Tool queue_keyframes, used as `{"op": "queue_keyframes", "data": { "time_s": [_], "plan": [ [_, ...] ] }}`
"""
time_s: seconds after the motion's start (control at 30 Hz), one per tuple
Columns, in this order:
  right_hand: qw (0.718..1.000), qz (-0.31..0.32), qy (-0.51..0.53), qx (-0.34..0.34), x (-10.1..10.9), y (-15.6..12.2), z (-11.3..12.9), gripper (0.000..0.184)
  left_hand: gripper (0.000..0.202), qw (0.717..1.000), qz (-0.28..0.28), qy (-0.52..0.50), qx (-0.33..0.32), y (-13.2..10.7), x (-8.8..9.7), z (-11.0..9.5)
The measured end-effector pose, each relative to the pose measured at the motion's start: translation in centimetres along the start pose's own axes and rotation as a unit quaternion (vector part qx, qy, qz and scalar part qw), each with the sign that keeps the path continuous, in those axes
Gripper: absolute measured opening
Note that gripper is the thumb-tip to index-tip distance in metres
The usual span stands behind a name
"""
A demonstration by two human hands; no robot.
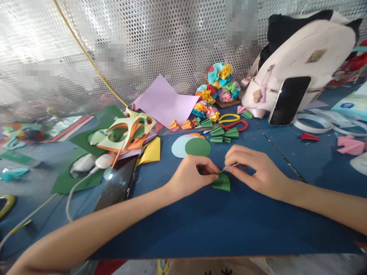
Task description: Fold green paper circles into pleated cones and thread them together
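Head camera view over a dark blue mat on a worktop, with a perforated metal screen rising behind it. A cream backpack slumps at upper right, a smartphone leaning against it and a roll of white tape just beside. At upper centre, a lilac paper sheet lies near a cluster of multicoloured paper flower balls. Cut green and orange paper scraps pile up at left, next to a white corded mouse. A green paper circle overlaps a pale blue paper circle at centre, below a group of small pleated green paper fans. At lower centre, the left hand pinches the top of a folded green paper fan, which sits on the mat. The right hand, fingers pressed together, pinches a thin silver-tipped tool, its tip reaching in by the left hand's fingertips.
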State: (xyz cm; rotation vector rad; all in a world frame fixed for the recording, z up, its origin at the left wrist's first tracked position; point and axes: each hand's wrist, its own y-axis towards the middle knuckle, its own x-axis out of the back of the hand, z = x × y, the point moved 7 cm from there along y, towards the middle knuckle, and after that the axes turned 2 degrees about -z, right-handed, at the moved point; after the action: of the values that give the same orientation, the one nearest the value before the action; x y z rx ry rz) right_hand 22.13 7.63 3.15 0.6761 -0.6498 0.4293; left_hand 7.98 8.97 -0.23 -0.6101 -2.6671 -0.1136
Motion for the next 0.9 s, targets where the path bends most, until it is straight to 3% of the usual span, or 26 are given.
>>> {"op": "queue_keyframes", "data": {
  "time_s": [0.1, 0.2, 0.33, 0.47, 0.63, 0.9],
  "plan": [
    [0.990, -0.080, 0.098, -0.054, 1.5, 0.3, -0.9, 0.013, 0.010, 1.000, -0.008, 0.004, 0.000, 0.0, 0.2, -0.1],
    [0.961, -0.122, 0.222, -0.110, 2.1, 0.4, -2.1, 0.015, 0.010, 1.000, -0.010, 0.006, 0.005, -0.1, 0.3, -0.1],
    [0.919, -0.117, 0.343, -0.152, 1.6, 0.5, -3.2, 0.017, 0.011, 1.000, -0.008, 0.006, 0.006, -0.1, 0.4, -0.2],
    [0.897, -0.098, 0.382, -0.201, 0.8, 0.4, -4.1, 0.024, 0.011, 1.000, -0.011, 0.006, 0.006, -0.2, 0.4, -0.1],
    [0.895, -0.081, 0.393, -0.193, 0.5, 0.3, -4.3, 0.022, 0.011, 1.000, -0.014, 0.003, 0.012, -0.1, 0.4, 0.1],
    [0.921, -0.015, 0.349, -0.173, -0.5, 0.4, -3.3, 0.022, 0.010, 1.000, -0.022, -0.009, 0.015, -0.2, 0.5, -0.1]
  ]
}}
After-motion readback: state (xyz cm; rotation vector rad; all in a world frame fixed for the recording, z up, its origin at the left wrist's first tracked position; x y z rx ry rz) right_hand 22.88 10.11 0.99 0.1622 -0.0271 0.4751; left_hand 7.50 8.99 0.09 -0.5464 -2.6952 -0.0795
